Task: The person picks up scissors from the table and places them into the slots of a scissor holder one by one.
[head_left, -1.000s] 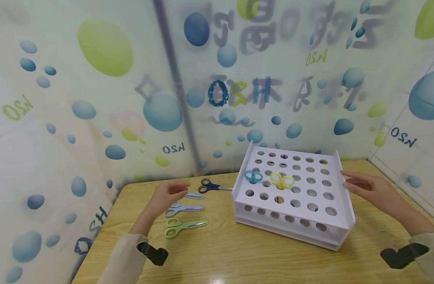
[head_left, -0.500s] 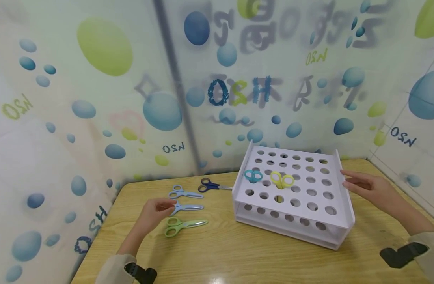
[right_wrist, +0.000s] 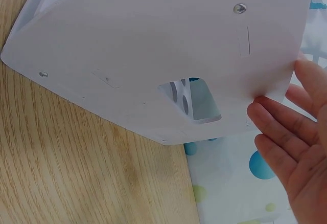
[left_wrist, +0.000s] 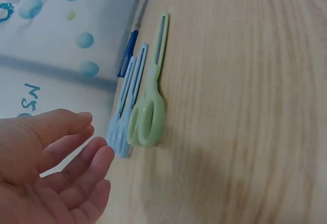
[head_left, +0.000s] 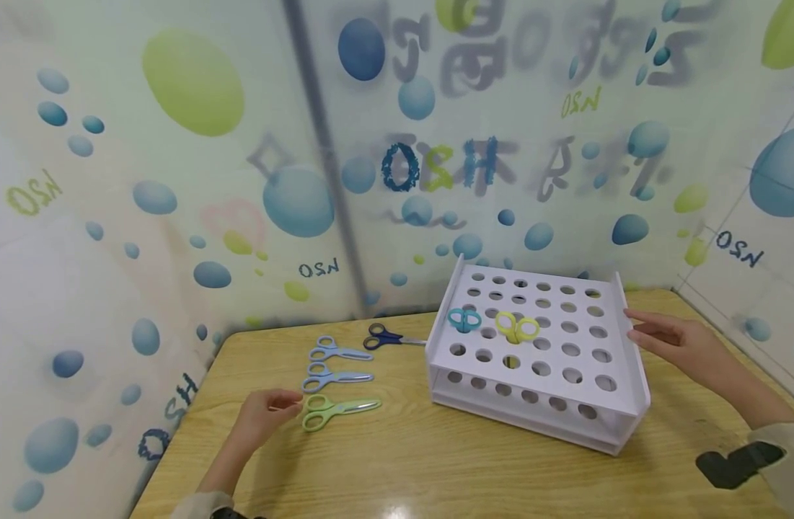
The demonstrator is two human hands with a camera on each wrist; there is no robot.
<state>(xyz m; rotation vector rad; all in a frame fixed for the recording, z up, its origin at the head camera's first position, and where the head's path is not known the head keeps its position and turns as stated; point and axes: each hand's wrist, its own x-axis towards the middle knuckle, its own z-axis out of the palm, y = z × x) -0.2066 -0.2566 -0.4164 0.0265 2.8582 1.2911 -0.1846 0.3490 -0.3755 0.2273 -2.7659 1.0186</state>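
My left hand [head_left: 262, 419] hovers at the handle end of the green scissors [head_left: 332, 410], its fingers loosely bent with nothing between them. In the left wrist view those scissors [left_wrist: 151, 112] lie just beyond the fingertips. Two pairs of light blue scissors, the nearer blue pair [head_left: 345, 377] and the farther blue pair [head_left: 347, 354], lie behind them. A white rack [head_left: 533, 406] with rows of round holes stands to the right. Teal-handled scissors [head_left: 464, 320] and yellow-handled scissors [head_left: 517, 328] stand in its holes, handles up. My right hand [head_left: 678, 346] rests its fingertips against the rack's right side panel [right_wrist: 127, 55].
Dark blue scissors [head_left: 385, 336] lie at the back of the wooden table [head_left: 397, 461], blades pointing at the rack's left side. Pale patterned sheeting [head_left: 293, 144] rises behind the table and along its sides.
My left hand has moved toward the front, from the farther blue scissors past the nearer ones to the green pair, uncovering the blue handles. My right hand has stayed at the rack.
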